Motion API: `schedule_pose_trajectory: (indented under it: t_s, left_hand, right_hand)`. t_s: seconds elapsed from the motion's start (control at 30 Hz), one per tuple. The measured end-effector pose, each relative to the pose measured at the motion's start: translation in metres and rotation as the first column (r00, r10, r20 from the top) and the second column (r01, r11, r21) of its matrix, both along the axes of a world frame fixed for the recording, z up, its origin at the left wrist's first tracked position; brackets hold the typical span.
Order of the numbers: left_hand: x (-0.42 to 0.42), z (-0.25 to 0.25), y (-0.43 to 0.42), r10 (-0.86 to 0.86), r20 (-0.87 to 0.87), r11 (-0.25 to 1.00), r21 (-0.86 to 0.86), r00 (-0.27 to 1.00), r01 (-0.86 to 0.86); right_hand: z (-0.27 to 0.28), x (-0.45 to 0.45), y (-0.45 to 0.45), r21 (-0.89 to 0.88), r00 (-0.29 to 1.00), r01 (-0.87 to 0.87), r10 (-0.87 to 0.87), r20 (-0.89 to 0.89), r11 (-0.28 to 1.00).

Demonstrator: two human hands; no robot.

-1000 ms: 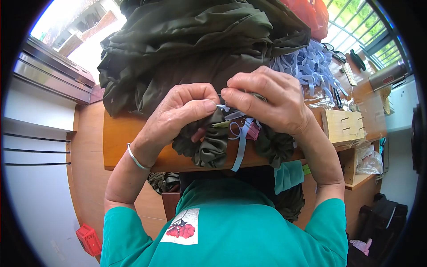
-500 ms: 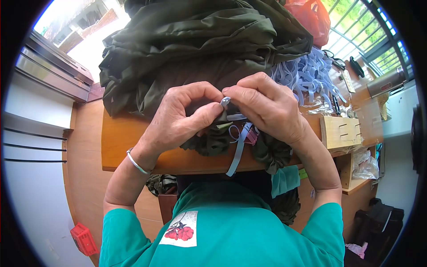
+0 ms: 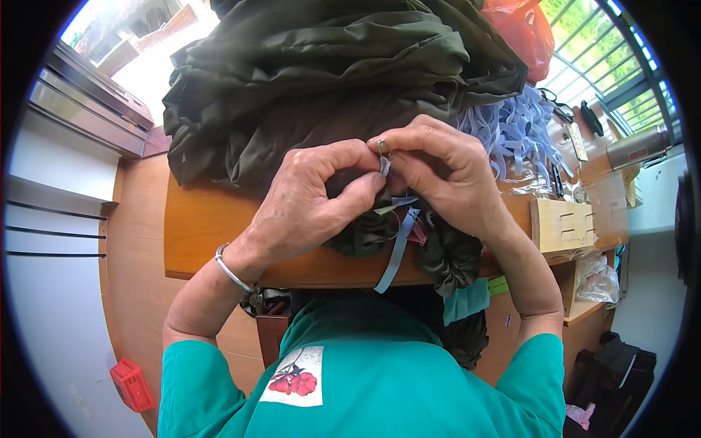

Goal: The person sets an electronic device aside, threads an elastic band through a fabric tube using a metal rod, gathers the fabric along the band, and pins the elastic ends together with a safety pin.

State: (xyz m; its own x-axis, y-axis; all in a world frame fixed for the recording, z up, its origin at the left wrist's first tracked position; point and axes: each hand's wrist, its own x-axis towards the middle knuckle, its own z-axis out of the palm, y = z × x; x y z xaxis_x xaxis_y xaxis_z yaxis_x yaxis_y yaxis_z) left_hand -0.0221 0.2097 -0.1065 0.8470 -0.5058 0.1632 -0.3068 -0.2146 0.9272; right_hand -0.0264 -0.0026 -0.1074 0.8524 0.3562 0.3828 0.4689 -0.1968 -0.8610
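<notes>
My left hand (image 3: 318, 193) pinches the end of a pale blue elastic strip (image 3: 385, 166) between thumb and forefinger. At its top is a small metal piece (image 3: 382, 147) that looks like a safety pin, and my right hand (image 3: 449, 171) grips it with the fingertips. The two hands meet over the desk edge, fingertips almost touching. Below them hangs gathered dark green fabric (image 3: 456, 259), with another pale elastic strip (image 3: 398, 252) dangling over the edge. A pink clip (image 3: 418, 232) shows partly beside that strip.
A large heap of dark green fabric (image 3: 314, 80) covers the back of the wooden desk (image 3: 212, 226). To the right lie many pale blue elastic strips (image 3: 511, 131), an orange plastic bag (image 3: 522, 36) and a wooden block with metal pins (image 3: 562, 225). A red basket (image 3: 131, 385) stands on the floor.
Both hands have shifted slightly right. The metal piece now stands more upright between the fingertips, and my right forefinger has come over its top.
</notes>
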Motion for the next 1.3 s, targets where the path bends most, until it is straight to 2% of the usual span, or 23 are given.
schedule_pose_trajectory:
  t_s: [0.07, 0.27, 0.3, 0.4, 0.6, 0.9, 1.1, 1.2, 1.3]
  left_hand:
    - [0.001, -0.008, -0.001, 0.019, 0.086, 0.999, -0.038, 0.996, -0.016]
    - [0.001, -0.005, 0.000, -0.037, -0.083, 0.991, -0.130, 0.996, 0.026]
    - [0.003, -0.007, 0.001, -0.039, -0.057, 0.995, -0.096, 0.998, 0.033]
    - [0.002, -0.011, -0.003, -0.001, -0.011, 0.990, -0.138, 1.000, 0.000]
    - [0.001, -0.009, -0.002, -0.003, -0.018, 0.996, -0.091, 1.000, 0.002]
    - [0.000, -0.009, -0.005, 0.076, 0.025, 0.989, -0.130, 0.997, -0.072]
    - [-0.002, -0.008, -0.004, 0.125, 0.077, 0.992, -0.041, 0.989, -0.122]
    - [-0.002, -0.010, -0.005, 0.089, 0.192, 0.995, -0.060, 0.977, -0.079]
    - [-0.002, -0.008, -0.003, 0.050, 0.205, 0.998, -0.037, 0.978, -0.043]
  right_hand:
    - [0.003, 0.000, -0.003, 0.128, 0.976, -0.078, 0.102, -0.193, 0.989]
    - [0.000, 0.004, -0.011, 0.210, 0.936, -0.187, 0.239, -0.260, 0.960]
    - [-0.001, 0.004, -0.011, 0.221, 0.925, -0.195, 0.254, -0.283, 0.956]
    - [-0.003, 0.004, -0.009, 0.265, 0.917, -0.200, 0.275, -0.290, 0.943]
    - [0.000, 0.006, -0.015, 0.340, 0.842, -0.221, 0.355, -0.406, 0.914]
    - [0.000, 0.007, -0.015, 0.345, 0.826, -0.186, 0.337, -0.452, 0.920]
    - [-0.002, 0.011, -0.019, 0.371, 0.754, -0.232, 0.407, -0.516, 0.899]
    - [-0.002, 0.012, -0.020, 0.392, 0.711, -0.276, 0.461, -0.531, 0.877]
    - [0.000, 0.007, -0.017, 0.395, 0.728, -0.259, 0.447, -0.520, 0.881]
